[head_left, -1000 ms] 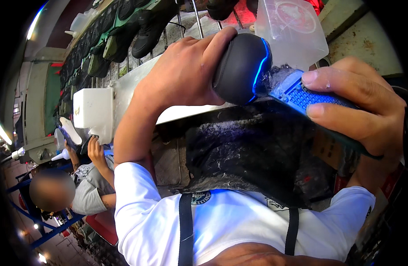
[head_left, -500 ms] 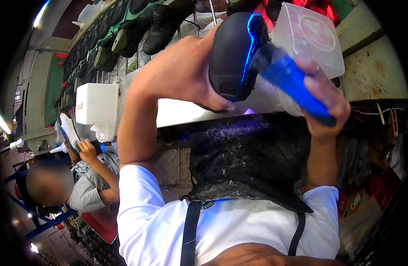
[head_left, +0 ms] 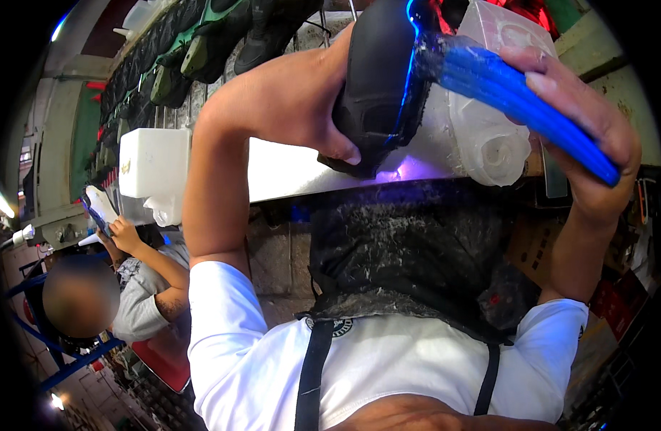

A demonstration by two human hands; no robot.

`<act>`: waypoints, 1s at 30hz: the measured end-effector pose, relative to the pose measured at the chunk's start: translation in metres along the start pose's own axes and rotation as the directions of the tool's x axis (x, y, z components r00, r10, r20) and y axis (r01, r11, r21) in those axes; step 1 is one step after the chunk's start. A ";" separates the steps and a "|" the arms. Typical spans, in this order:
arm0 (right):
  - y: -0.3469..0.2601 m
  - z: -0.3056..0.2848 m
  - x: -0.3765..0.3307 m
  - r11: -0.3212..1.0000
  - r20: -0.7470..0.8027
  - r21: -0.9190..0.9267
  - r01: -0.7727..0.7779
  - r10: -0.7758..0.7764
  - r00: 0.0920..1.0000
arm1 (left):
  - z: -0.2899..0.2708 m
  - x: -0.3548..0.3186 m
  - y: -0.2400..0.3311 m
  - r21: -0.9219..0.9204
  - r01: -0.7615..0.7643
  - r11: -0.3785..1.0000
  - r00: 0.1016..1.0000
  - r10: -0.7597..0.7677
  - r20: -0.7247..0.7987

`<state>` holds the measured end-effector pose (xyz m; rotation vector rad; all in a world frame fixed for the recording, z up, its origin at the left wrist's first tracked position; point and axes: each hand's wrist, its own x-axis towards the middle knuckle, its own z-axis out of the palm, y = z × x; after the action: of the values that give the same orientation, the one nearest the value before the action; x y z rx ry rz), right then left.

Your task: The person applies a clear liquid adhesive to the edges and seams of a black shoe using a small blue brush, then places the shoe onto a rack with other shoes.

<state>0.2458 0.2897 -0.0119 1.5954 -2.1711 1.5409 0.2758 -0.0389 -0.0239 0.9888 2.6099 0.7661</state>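
Note:
A black shoe (head_left: 379, 86) is tilted up above the bench, with my left hand (head_left: 298, 100) wrapped round its left side and the thumb low on it. Along the shoe's right edge runs a glowing blue line. My right hand (head_left: 589, 118) grips a brush (head_left: 520, 97) by its long blue handle. The brush's short dark bristles touch the shoe's edge at that line. Most of my left fingers are hidden behind the shoe.
The pale bench top (head_left: 284, 172) lies under the shoe. A translucent plastic container (head_left: 488, 136) stands to its right, a white container (head_left: 154, 164) to its left. Black shoes (head_left: 201, 54) fill a rack beyond. At far left a person (head_left: 147, 287) handles another shoe (head_left: 99, 205).
My right hand has swung out to the right, and the brush lies flatter, its bristles higher up the shoe's edge. The shoe has shifted slightly up and tilted.

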 end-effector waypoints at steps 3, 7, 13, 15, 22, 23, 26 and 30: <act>0.002 0.008 0.005 0.985 0.083 -0.106 0.133 -0.124 0.989 | -0.001 0.001 -0.009 -0.017 -0.001 1.000 0.999 0.001 0.046; 0.006 0.028 -0.012 0.996 -0.004 -0.078 0.047 -0.048 0.999 | -0.002 0.011 -0.015 -0.027 -0.106 0.994 0.994 0.106 0.023; 0.021 0.053 -0.024 0.995 -0.054 -0.085 0.047 -0.051 0.997 | -0.027 0.023 0.010 -0.268 0.300 0.916 0.947 -0.252 0.200; 0.021 0.058 -0.027 0.995 -0.071 -0.099 0.023 -0.030 0.997 | -0.023 0.024 0.007 -0.256 0.275 0.927 0.957 -0.237 0.167; 0.033 0.079 -0.031 0.975 -0.078 -0.223 0.000 -0.018 0.997 | -0.013 0.031 -0.027 -0.308 0.127 0.943 0.991 -0.109 0.076; 0.034 0.081 -0.030 0.972 -0.068 -0.233 0.008 -0.025 0.997 | -0.009 0.032 -0.032 -0.302 0.091 0.949 0.995 -0.078 0.055; 0.038 0.087 -0.028 0.968 -0.066 -0.249 0.032 -0.050 0.997 | -0.010 0.030 -0.036 -0.258 0.085 0.962 0.996 -0.076 0.046; 0.043 0.089 -0.029 0.969 -0.048 -0.244 0.031 -0.044 0.998 | -0.011 0.031 -0.039 -0.282 0.100 0.954 0.995 -0.091 0.045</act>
<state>0.2706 0.2453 -0.1019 1.4920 -2.1881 1.2343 0.2278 -0.0471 -0.0378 0.7791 2.4111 1.0540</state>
